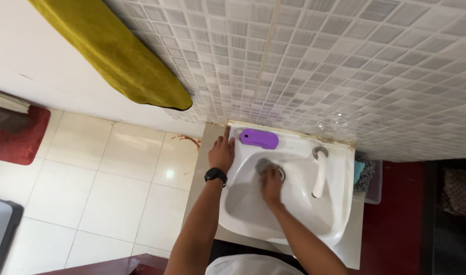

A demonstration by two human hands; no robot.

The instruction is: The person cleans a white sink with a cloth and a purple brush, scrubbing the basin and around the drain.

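A white wash basin (340, 203) is fixed against a tiled wall. My left hand (222, 152), with a black watch on the wrist, rests flat on the basin's left rim with fingers spread. My right hand (271, 186) is down inside the bowl, pressing a grey scrubbing pad (264, 165) against the basin near the drain (281, 174). A purple soap bar (259, 138) lies on the back ledge, just right of my left hand. A white tap (320, 175) reaches over the bowl from the right.
A yellow-green towel (116, 51) hangs on the wall at upper left. A red mat (17, 135) lies on the pale tiled floor at left. A clear container with a steel scrubber (365, 175) stands right of the basin.
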